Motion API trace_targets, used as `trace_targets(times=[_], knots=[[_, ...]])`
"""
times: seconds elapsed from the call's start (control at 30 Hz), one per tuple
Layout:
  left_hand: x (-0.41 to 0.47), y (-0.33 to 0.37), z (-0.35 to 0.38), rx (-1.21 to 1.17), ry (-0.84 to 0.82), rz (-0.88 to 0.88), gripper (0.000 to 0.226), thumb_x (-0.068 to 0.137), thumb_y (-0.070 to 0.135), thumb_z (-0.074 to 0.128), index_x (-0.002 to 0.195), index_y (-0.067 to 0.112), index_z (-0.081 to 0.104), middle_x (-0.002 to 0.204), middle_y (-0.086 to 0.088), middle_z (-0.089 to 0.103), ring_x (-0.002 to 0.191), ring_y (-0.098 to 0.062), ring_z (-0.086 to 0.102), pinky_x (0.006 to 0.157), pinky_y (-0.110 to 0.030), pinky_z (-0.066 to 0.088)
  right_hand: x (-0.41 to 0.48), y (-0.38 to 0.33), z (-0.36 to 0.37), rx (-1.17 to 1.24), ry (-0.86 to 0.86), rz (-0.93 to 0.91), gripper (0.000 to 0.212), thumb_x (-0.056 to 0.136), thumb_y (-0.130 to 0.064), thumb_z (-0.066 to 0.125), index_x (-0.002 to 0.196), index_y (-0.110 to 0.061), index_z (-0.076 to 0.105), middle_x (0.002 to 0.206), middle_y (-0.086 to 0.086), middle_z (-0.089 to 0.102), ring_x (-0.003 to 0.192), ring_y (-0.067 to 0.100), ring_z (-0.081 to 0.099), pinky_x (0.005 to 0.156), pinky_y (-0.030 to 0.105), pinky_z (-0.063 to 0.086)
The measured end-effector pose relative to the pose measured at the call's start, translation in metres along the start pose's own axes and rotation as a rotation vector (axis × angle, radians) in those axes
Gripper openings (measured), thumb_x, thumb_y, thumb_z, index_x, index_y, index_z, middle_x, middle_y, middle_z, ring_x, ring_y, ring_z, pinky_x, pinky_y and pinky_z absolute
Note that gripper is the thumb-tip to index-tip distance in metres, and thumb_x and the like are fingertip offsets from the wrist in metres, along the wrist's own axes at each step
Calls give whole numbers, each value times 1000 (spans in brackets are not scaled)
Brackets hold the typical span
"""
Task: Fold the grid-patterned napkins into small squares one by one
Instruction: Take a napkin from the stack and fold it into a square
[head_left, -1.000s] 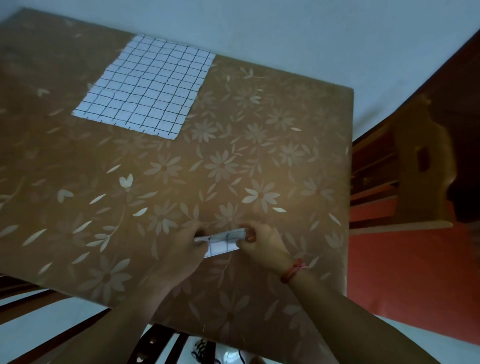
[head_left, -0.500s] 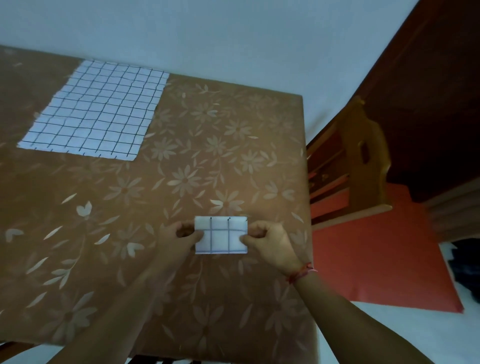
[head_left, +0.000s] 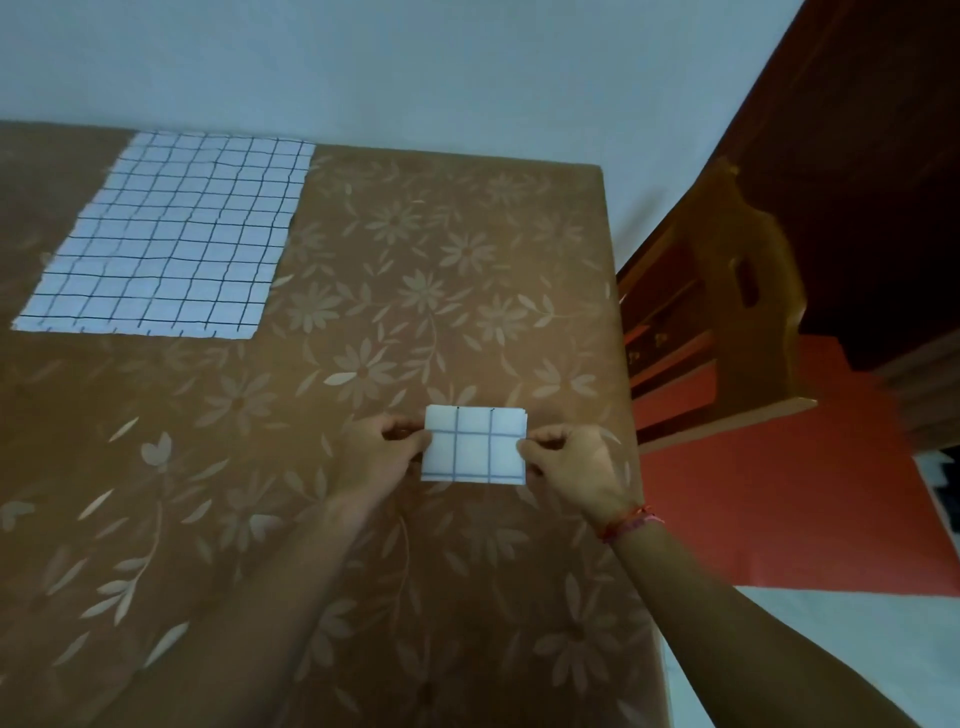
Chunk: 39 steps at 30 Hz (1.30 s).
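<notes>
A small folded grid-patterned napkin lies near the right side of the table, white with dark lines, several layers thick. My left hand pinches its left edge and my right hand pinches its right edge, fingers curled on the cloth. A second grid-patterned napkin lies spread flat and unfolded at the far left of the table, away from both hands.
The table is covered by a brown cloth with a pale flower print; its right edge runs close to my right hand. A wooden chair stands beyond that edge over a red floor mat. A pale wall rises behind the table.
One second ago the folded napkin was held on edge between both hands; now it shows flat, face up. The view has tilted upward, so table and unfolded napkin sit lower in frame.
</notes>
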<state>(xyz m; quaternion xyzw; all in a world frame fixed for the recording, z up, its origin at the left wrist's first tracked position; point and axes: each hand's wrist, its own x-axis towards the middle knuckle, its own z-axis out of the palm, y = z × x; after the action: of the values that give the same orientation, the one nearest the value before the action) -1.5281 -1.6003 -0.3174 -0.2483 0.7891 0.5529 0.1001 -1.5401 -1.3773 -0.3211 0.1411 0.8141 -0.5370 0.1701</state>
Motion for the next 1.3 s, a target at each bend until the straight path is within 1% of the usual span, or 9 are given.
trace_targets(times=[0.07,0.2,0.37,0.57,0.73,0.87,0.97,1.13,1.3], knots=[[12,2,4,18,37,-4,10,80,14,77,77,21,71,76,-3,72,69,-22,69,66,-40,59,11,0,2,15,33,10,7,83,-8,70,78,-5,74,46,-11,62,41,-5,56,43,8,42],[35,2,15,47,47,-26,15,77,13,79,72,20,68,75,-6,71,76,-30,70,65,-38,55,35,3,2,-82,73,10,5,80,-17,74,80,-13,76,63,-7,67,55,2,62,55,18,47],[54,6,34,95,17,20,20,77,7,77,73,25,67,80,-2,71,78,-24,69,75,-43,59,58,10,-4,-171,122,-8,6,80,-21,74,81,-16,77,67,-8,68,61,2,62,55,12,44],[66,8,50,141,0,40,11,77,7,76,82,15,70,72,-8,71,54,-25,65,61,-40,57,73,18,-11,-200,152,7,6,78,-20,74,81,-15,77,66,-11,67,66,7,64,65,21,50],[72,5,54,224,3,95,17,76,12,77,75,26,66,75,-4,71,63,-24,66,69,-42,58,78,20,-11,-223,159,3,7,78,-20,74,81,-14,77,72,-7,72,71,10,68,70,27,56],[76,0,53,244,10,108,18,75,14,77,74,28,66,74,-3,71,66,-25,67,69,-45,58,79,22,-7,-226,150,6,5,78,-22,74,80,-17,76,77,-6,74,70,12,70,73,35,60],[77,-2,53,297,11,147,9,77,16,76,77,22,69,73,-2,71,67,-23,67,69,-39,56,76,19,-8,-255,160,-21,5,78,-22,73,78,-19,76,78,-10,73,73,10,69,75,32,58],[73,-4,41,516,39,353,8,88,24,65,88,16,69,81,3,66,79,-17,62,70,-31,48,67,12,-15,-407,231,-113,16,80,-29,67,93,-23,74,84,-10,72,82,10,66,76,26,53],[57,-18,49,729,-61,757,42,96,26,39,123,6,63,134,-11,58,123,-28,53,103,-38,43,53,18,13,-645,251,-561,34,89,-21,53,120,-8,61,116,9,61,106,26,56,88,41,50]])
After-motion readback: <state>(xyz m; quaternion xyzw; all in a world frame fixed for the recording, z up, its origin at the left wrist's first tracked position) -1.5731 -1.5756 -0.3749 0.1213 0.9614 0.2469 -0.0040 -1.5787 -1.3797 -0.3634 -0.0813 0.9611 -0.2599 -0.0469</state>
